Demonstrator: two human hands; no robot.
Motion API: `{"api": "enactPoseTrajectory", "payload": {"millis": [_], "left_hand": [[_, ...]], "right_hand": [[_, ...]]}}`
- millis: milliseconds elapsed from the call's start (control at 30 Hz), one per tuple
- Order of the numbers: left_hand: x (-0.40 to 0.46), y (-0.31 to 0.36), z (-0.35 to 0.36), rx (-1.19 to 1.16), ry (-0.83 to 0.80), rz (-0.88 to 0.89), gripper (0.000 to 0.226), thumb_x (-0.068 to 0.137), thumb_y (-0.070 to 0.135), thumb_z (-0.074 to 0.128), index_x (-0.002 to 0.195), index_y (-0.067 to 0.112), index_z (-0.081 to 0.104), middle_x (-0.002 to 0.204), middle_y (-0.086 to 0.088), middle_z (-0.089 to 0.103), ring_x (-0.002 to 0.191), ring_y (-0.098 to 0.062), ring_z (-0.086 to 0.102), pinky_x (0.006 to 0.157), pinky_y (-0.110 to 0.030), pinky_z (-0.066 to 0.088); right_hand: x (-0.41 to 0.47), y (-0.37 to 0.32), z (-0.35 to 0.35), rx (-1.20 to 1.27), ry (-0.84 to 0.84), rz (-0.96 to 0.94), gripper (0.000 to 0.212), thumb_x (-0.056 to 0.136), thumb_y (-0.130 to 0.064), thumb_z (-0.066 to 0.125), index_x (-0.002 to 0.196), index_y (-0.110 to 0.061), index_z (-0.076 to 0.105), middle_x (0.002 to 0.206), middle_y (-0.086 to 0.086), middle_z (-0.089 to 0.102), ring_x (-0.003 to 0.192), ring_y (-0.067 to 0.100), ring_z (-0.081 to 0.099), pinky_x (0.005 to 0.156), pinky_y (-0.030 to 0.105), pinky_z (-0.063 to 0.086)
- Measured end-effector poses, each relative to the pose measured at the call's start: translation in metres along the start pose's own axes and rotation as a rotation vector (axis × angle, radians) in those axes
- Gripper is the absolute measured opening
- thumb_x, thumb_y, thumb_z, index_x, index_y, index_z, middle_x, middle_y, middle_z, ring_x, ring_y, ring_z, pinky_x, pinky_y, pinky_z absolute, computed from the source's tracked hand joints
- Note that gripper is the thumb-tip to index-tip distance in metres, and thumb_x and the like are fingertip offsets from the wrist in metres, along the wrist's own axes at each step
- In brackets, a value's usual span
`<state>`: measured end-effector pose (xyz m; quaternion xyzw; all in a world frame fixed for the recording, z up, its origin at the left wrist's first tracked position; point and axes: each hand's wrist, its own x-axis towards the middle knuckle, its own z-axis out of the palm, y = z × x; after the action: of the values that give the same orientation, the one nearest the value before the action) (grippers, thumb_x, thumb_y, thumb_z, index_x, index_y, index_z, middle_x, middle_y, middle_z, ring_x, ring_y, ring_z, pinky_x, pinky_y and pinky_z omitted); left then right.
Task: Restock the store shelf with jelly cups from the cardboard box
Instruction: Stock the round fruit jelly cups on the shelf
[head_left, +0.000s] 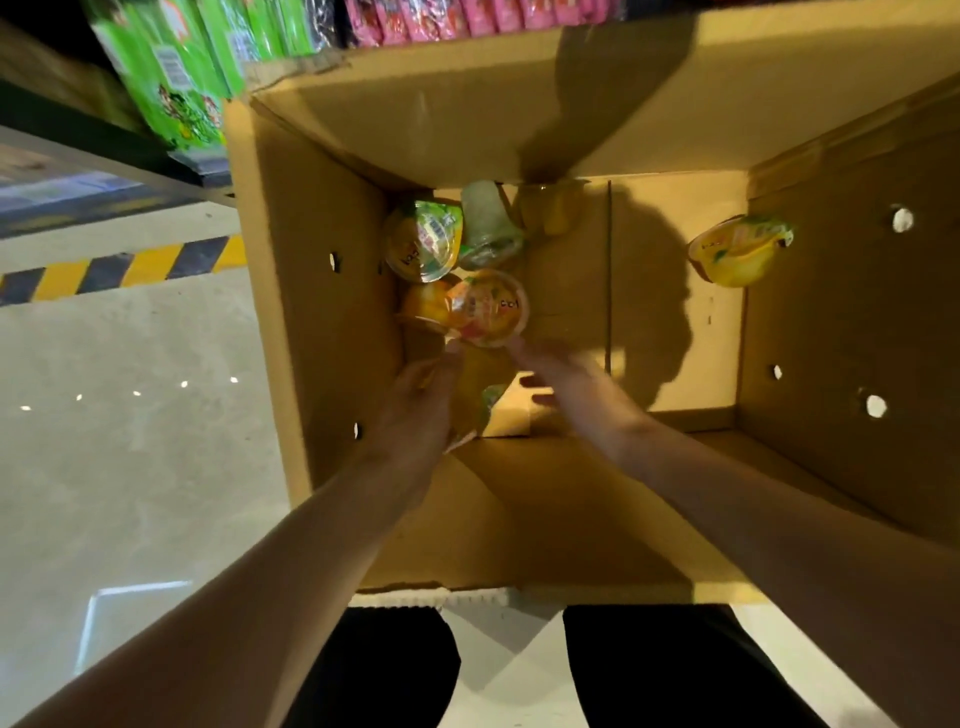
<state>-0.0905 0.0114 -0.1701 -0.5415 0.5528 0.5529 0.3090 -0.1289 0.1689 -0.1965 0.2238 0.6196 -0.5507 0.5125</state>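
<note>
Head view: both hands (421, 400) (566, 384) blurred, grip unclear, beside illegibly labelled jelly cups (488, 306).

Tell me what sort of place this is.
Most likely a shop aisle during restocking. Packaged snacks in green wrappers and pink wrappers fill a shelf at the top, an open cardboard box of jelly cups sits below it, and yellow-and-black hazard tape marks the floor.

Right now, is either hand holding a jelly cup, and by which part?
Cannot tell for sure. Both hands, left and right, flank the orange foil-lidded jelly cup with fingertips at its near rim; blur hides any grip.
</note>
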Motion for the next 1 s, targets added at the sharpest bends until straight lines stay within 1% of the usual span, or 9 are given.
{"api": "enactPoseTrajectory", "payload": {"millis": [67, 133, 267, 333, 433, 567, 700, 867, 1000], "left_hand": [[0.007, -0.001, -0.003, -0.004, 0.002, -0.029, 0.041, 0.093, 0.063, 0.054, 0.121, 0.032, 0.057, 0.122, -0.001, 0.063, 0.112, -0.024, 0.063, 0.097, -0.047, 0.056], [0.010, -0.002, -0.006, -0.029, 0.021, -0.034, 0.039, 0.094, 0.064, 0.052, 0.119, 0.033, 0.053, 0.122, 0.000, 0.060, 0.114, -0.026, 0.062, 0.100, -0.047, 0.053], [0.017, -0.015, -0.008, 0.001, 0.072, -0.007, 0.075, 0.072, 0.087, 0.052, 0.133, 0.044, 0.054, 0.139, 0.002, 0.055, 0.123, -0.028, 0.056, 0.106, -0.053, 0.045], [0.016, -0.021, -0.010, 0.017, 0.063, 0.024, 0.068, 0.072, 0.088, 0.048, 0.127, 0.049, 0.057, 0.136, 0.006, 0.058, 0.124, -0.026, 0.057, 0.107, -0.053, 0.044], [0.016, -0.028, -0.009, 0.049, 0.038, 0.077, 0.049, 0.081, 0.081, 0.047, 0.115, 0.050, 0.064, 0.120, 0.010, 0.069, 0.114, -0.022, 0.065, 0.105, -0.049, 0.046], [0.017, -0.029, -0.008, 0.074, 0.027, 0.026, 0.038, 0.094, 0.069, 0.045, 0.114, 0.044, 0.064, 0.115, 0.008, 0.070, 0.108, -0.022, 0.068, 0.103, -0.046, 0.049], [0.003, -0.020, -0.007, 0.056, -0.005, 0.027, 0.028, 0.096, 0.062, 0.048, 0.102, 0.042, 0.066, 0.097, 0.011, 0.075, 0.102, -0.017, 0.072, 0.098, -0.044, 0.054], [-0.034, 0.001, -0.005, -0.088, -0.090, -0.096, 0.058, 0.088, 0.062, 0.057, 0.134, 0.027, 0.055, 0.124, -0.008, 0.068, 0.100, -0.024, 0.074, 0.101, -0.051, 0.053], [-0.093, 0.034, 0.000, -0.384, -0.048, -0.247, 0.086, 0.063, 0.046, 0.080, 0.135, 0.015, 0.045, 0.129, -0.025, 0.054, 0.111, -0.048, 0.061, 0.083, -0.066, 0.056]], "right_hand": [[0.028, -0.002, -0.006, 0.005, 0.185, 0.038, 0.024, 0.094, -0.059, 0.056, 0.089, -0.036, 0.061, 0.109, -0.004, 0.069, 0.106, 0.017, 0.065, 0.100, 0.041, 0.050], [0.056, 0.000, -0.011, 0.177, 0.244, 0.205, 0.035, 0.099, -0.058, 0.049, 0.096, -0.027, 0.064, 0.117, 0.008, 0.070, 0.108, 0.027, 0.065, 0.089, 0.042, 0.056], [0.111, 0.010, -0.010, 0.424, 0.071, 0.494, 0.069, 0.086, -0.074, 0.050, 0.114, -0.014, 0.069, 0.106, 0.010, 0.076, 0.108, 0.027, 0.068, 0.094, 0.042, 0.054], [0.135, 0.019, -0.005, 0.388, -0.002, 0.548, 0.083, 0.080, -0.078, 0.051, 0.136, -0.019, 0.061, 0.127, 0.007, 0.070, 0.120, 0.026, 0.065, 0.098, 0.042, 0.051], [0.151, 0.026, 0.000, 0.424, -0.025, 0.486, 0.073, 0.091, -0.066, 0.046, 0.145, -0.017, 0.051, 0.140, 0.008, 0.061, 0.124, 0.027, 0.062, 0.086, 0.039, 0.060], [0.133, 0.028, -0.005, 0.591, 0.024, 0.414, 0.044, 0.092, -0.048, 0.064, 0.112, -0.009, 0.067, 0.118, 0.013, 0.069, 0.094, 0.023, 0.067, 0.068, 0.033, 0.055], [0.095, 0.028, -0.021, 0.637, 0.035, 0.453, 0.052, 0.075, -0.048, 0.085, 0.108, -0.010, 0.070, 0.098, 0.011, 0.074, 0.088, 0.020, 0.069, 0.083, 0.028, 0.056], [0.005, 0.026, -0.039, 0.713, -0.008, 0.301, 0.031, 0.093, -0.045, 0.067, 0.110, -0.019, 0.067, 0.126, 0.017, 0.062, 0.111, 0.028, 0.060, 0.086, 0.030, 0.050], [-0.088, 0.003, -0.051, 0.756, -0.019, 0.187, 0.055, 0.095, -0.054, 0.056, 0.130, -0.013, 0.064, 0.133, 0.020, 0.065, 0.120, 0.028, 0.063, 0.091, 0.034, 0.051]]}}
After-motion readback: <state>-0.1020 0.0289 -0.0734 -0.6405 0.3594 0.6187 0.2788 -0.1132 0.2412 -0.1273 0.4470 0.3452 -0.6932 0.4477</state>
